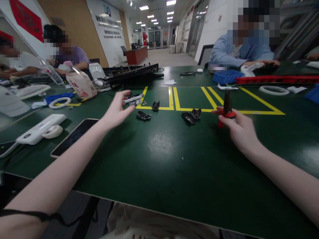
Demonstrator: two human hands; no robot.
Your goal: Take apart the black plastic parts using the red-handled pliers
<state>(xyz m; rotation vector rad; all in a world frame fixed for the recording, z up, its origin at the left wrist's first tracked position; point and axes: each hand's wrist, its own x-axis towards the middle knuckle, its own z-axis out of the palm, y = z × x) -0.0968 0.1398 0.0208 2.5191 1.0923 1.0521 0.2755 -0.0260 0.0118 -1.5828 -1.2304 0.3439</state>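
The left hand [117, 111], fingers open, should come squarely onto the small silver-and-black part [134, 98] mid-bench by the yellow line, while the right hand [239, 127] grips the red-and-black screwdriver [227, 108] upright.

wall sign [109, 25]: lettering too blurred to read | carton [81, 83]: pink print unreadable

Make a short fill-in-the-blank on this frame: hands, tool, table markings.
1. The right hand grips a screwdriver with a black and ____ handle.
2. The left hand is open, fingers spread, reaching toward the small ____ parts on the table.
3. The lines taped on the green table are ____.
4. A phone lies flat by the ____ forearm.

Missing words: red; black; yellow; left
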